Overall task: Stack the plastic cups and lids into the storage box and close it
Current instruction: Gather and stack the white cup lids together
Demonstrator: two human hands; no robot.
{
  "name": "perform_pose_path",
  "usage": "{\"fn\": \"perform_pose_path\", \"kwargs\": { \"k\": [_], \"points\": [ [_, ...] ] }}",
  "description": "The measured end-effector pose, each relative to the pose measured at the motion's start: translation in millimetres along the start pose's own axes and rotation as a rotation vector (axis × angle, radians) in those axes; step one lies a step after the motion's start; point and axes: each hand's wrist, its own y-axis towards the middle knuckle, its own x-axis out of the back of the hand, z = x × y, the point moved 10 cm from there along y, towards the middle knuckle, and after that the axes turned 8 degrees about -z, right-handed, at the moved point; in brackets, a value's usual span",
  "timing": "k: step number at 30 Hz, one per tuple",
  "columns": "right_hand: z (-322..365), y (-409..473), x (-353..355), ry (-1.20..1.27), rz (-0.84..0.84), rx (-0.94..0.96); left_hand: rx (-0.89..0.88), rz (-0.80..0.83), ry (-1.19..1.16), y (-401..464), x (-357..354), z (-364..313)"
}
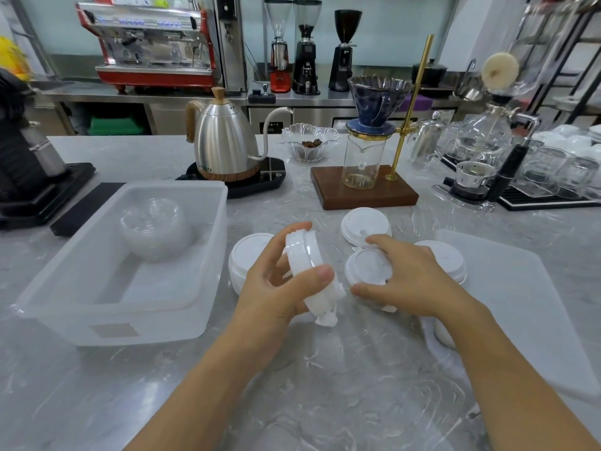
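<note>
My left hand pinches stacked lids; right hand, open, reaches another lid; the tilted stack may slip

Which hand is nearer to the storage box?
Left. The left hand, holding a stack of white lids, is just right of the storage box. The right hand is farther right, resting on a lid on the counter.
</note>
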Motion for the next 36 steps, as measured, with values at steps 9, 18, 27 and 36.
{"fn": "perform_pose_path", "kwargs": {
  "k": [9,18,27,36],
  "points": [
    [45,-14,33,0.948,-0.008,0.146,0.038,0.003,-0.095,0,-1,-1],
    [73,-22,20,1.022,0.086,0.265,0.023,-0.005,-0.075,-1,-3,-2],
    [77,-21,12,1.049,0.086,0.265,0.012,-0.031,-0.044,-1,-1,-1],
    [78,-22,11,1.005,0.073,0.270,0.001,-0.040,0.015,0,0,3]
  ]
}}
